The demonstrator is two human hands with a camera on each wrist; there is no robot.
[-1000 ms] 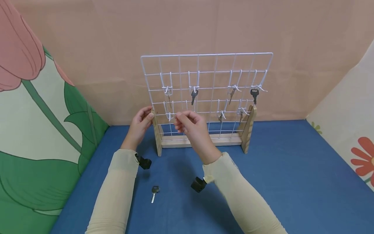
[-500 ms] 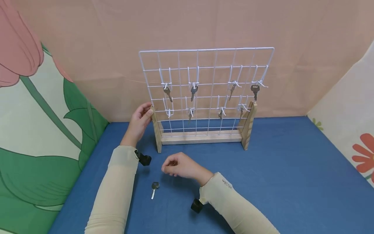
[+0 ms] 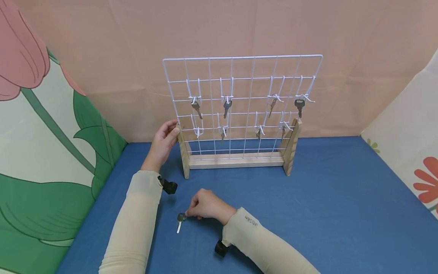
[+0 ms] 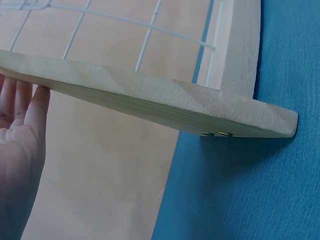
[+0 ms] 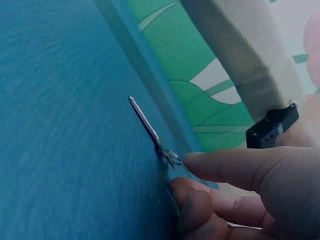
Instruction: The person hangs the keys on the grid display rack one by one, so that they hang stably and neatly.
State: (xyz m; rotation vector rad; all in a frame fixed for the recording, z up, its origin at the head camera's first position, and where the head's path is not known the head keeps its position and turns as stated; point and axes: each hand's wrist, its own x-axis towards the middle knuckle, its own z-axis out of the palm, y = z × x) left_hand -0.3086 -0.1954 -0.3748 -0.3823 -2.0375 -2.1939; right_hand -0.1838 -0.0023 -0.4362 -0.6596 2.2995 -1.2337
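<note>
My left hand (image 3: 163,142) grips the left wooden upright (image 3: 184,152) of a white wire key rack (image 3: 242,58); its fingers and thumb also show at that upright in the left wrist view. My right hand (image 3: 208,205) is low over the blue table, its fingertips at the ring end of a key (image 3: 179,222) with a dark head. In the right wrist view the key (image 5: 145,120) lies on the cloth. The thumb (image 5: 215,165) is at its ring, and a gap shows between thumb and fingers.
Several keys hang from hooks on the rack, such as a dark-headed key (image 3: 299,106) at the far right. A lower-left hook (image 3: 197,132) bears no key. Blue cloth (image 3: 342,213) covers the table. A flowered panel (image 3: 44,213) stands at the left.
My right hand has come down from the rack's lower row to the loose key on the table. Another key now shows on a lower hook. The left hand has stayed on the upright.
</note>
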